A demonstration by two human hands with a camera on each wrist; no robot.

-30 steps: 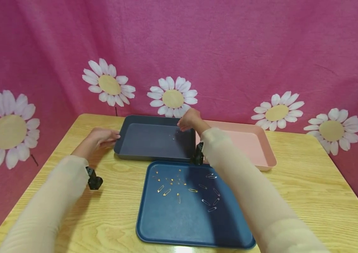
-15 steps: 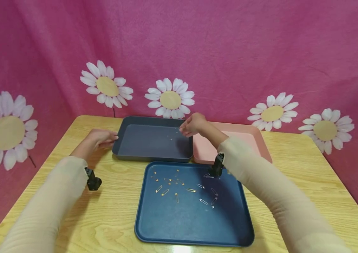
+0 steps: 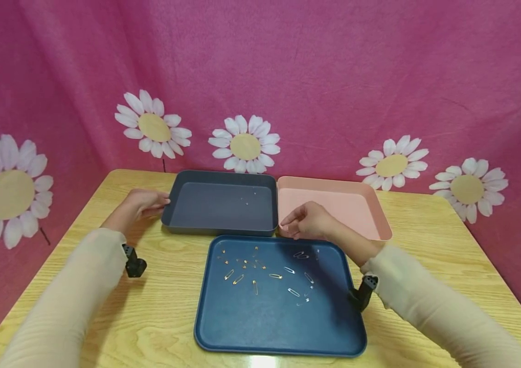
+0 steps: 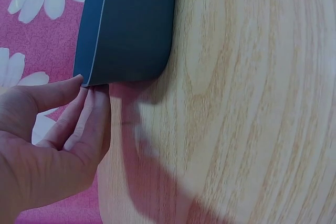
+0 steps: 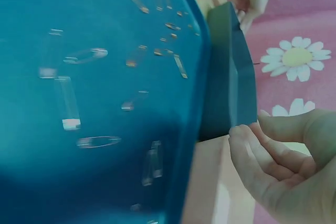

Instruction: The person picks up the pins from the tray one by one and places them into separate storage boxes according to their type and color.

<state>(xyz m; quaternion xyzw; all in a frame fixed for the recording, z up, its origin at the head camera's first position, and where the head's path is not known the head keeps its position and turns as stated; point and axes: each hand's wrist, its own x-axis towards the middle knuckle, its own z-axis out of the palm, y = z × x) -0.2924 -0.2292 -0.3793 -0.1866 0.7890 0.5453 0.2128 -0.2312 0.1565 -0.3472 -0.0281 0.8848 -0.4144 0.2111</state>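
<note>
At the dark grey tray's [image 3: 209, 207] left end, my left hand [image 3: 142, 203] pinches the rim between thumb and fingers; the left wrist view shows the thumb at the top edge and the fingers [image 4: 90, 121] against the outside. My right hand [image 3: 311, 221] hovers over the pink tray's [image 3: 347, 207] front left corner, fingers loosely bent, nothing visible in them. Nearer me, a blue tray [image 3: 260, 327] bears gold safety pins [image 3: 276, 276] on its left and silver safety pins [image 3: 290, 270] on its right. Several tiny pieces [image 3: 247, 204] lie in the grey tray, too small to identify.
The grey and pink trays stand side by side at the back of the wooden table [image 3: 163, 306], their raised walls adjoining. The blue tray's far edge lies just in front of them. A pink cloth [image 3: 315, 92] with daisies hangs behind the table.
My right hand has moved from above the grey tray's right end toward me and to the right, over the pink tray's front corner. My left hand keeps its hold on the rim.
</note>
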